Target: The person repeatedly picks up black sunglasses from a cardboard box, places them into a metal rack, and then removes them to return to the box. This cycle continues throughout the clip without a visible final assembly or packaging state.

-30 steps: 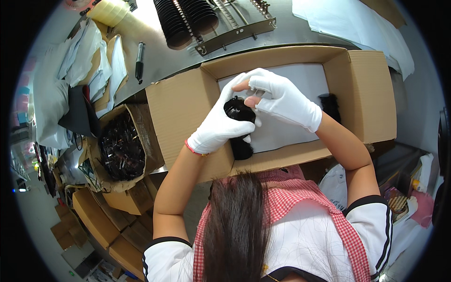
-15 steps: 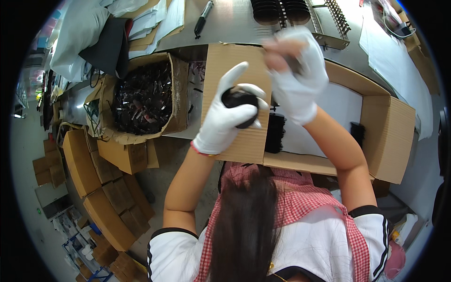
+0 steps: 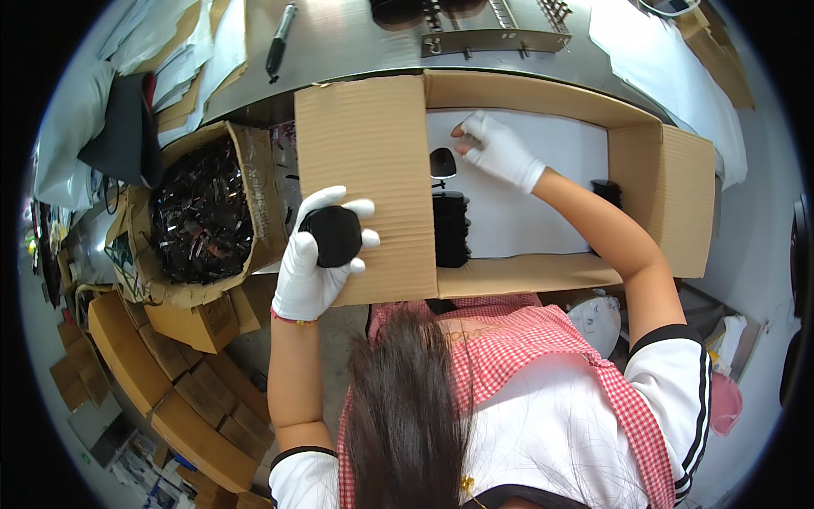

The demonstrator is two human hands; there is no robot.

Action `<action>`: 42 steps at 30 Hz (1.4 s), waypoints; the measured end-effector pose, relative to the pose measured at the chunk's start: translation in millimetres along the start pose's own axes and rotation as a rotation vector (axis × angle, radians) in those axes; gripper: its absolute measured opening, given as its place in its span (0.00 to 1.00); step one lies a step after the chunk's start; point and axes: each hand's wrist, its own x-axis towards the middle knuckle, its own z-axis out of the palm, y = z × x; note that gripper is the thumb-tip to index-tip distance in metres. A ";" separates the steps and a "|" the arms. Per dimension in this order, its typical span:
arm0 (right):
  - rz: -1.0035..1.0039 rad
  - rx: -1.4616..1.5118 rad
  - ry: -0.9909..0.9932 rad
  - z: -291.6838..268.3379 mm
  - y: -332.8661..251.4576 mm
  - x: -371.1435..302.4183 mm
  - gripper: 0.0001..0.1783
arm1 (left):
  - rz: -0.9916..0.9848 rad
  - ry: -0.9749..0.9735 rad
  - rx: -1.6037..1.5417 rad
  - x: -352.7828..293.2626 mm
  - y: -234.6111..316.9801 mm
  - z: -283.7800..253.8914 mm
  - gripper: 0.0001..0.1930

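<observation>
One black rounded piece (image 3: 333,236) | in left hand (image 3: 303,270) | gripped around its edge

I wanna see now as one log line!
left hand: holds black rounded stack | right hand: fingers parted, near dark lens | cardboard box: open
</observation>
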 end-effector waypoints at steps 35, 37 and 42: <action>0.195 0.900 -0.021 -71.0 -80.5 -43.0 0.16 | -0.056 -0.026 0.193 89.7 -68.7 100.9 0.37; 0.104 0.705 -0.049 -76.8 -73.4 -44.5 0.18 | -0.064 0.000 0.242 91.1 -71.1 105.8 0.35; -0.231 0.233 0.119 -74.8 -55.6 -42.9 0.11 | -0.189 0.147 0.532 98.6 -65.9 118.9 0.28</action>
